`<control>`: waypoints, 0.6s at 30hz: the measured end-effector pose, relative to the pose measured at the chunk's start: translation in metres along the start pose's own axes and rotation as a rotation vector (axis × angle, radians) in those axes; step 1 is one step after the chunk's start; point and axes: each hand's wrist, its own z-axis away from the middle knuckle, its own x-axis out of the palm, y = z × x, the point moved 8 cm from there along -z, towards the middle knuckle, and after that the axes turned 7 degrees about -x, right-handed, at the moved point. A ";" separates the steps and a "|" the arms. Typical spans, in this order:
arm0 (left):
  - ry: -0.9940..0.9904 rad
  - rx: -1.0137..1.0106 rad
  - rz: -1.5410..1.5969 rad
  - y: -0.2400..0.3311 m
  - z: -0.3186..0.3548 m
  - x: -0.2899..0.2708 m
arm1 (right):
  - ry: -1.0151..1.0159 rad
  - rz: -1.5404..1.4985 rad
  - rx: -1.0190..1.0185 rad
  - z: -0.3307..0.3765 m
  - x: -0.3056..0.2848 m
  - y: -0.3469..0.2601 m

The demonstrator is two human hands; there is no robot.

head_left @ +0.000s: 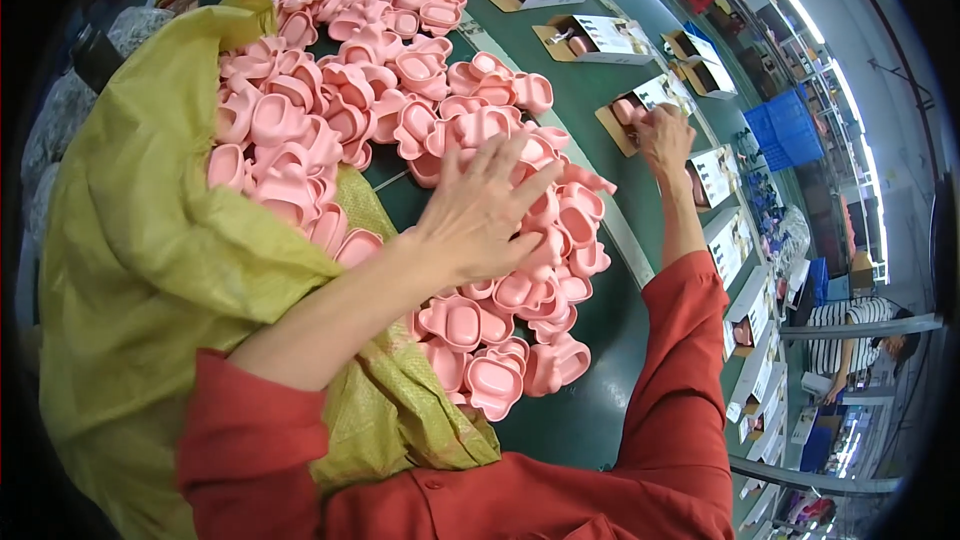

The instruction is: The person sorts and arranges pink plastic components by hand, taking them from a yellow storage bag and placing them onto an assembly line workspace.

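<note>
My left hand (480,210) lies over a heap of pink moulded pieces (495,380), its fingers spread. Each piece is shallow, with a rounded oval recess and a wavy outline. To the right, my right hand (665,140) reaches across to a printed white carton (668,92) with its brown flap folded open. A pink piece (625,110) shows at the carton's open end, beside my curled fingertips. What those fingers hold, if anything, is hidden. A yellow-green woven sack (150,220) lies along the left, its mouth opening onto the heap under my left forearm.
Several more open cartons (605,38) stand in a row on the green work surface (590,420), with pink items inside some. A pale strip (625,245) runs between heap and cartons. Beyond are a blue crate (785,130) and a person in a striped top (850,315).
</note>
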 end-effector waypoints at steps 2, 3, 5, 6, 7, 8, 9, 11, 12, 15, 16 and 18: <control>0.000 0.008 -0.023 -0.006 0.013 -0.027 | 0.089 0.118 0.101 0.016 -0.010 0.020; 0.007 0.016 -0.039 -0.010 0.019 -0.042 | 0.140 0.104 0.091 0.021 -0.015 0.025; -0.004 -0.078 -0.327 -0.036 0.046 -0.077 | 0.053 -0.215 -0.014 0.019 -0.022 -0.023; 0.035 -0.081 -0.335 -0.041 0.058 -0.097 | 0.042 -0.386 -0.120 0.029 -0.032 -0.034; 0.070 -0.080 -0.332 -0.051 0.065 -0.111 | 0.025 -0.548 -0.222 0.040 -0.040 -0.041; 0.077 -0.113 -0.397 -0.062 0.080 -0.126 | 0.005 -0.752 -0.200 0.052 -0.058 -0.070; 0.095 -0.140 -0.461 -0.067 0.095 -0.143 | -0.029 -0.791 -0.215 0.063 -0.066 -0.078; 0.079 -0.248 -0.448 -0.073 0.128 -0.170 | -0.093 -0.762 -0.244 0.087 -0.072 -0.085; 0.061 -0.365 -0.423 -0.077 0.144 -0.183 | -0.139 -0.797 -0.190 0.099 -0.070 -0.085; -0.071 -0.423 -0.482 -0.064 0.168 -0.196 | -0.203 -0.813 -0.086 0.122 -0.058 -0.069; -0.064 -0.414 -0.485 -0.054 0.173 -0.204 | -0.197 -0.843 -0.035 0.125 -0.057 -0.071; -0.238 -0.720 -0.364 -0.064 0.195 -0.202 | -0.077 -0.780 -0.106 0.124 -0.066 -0.076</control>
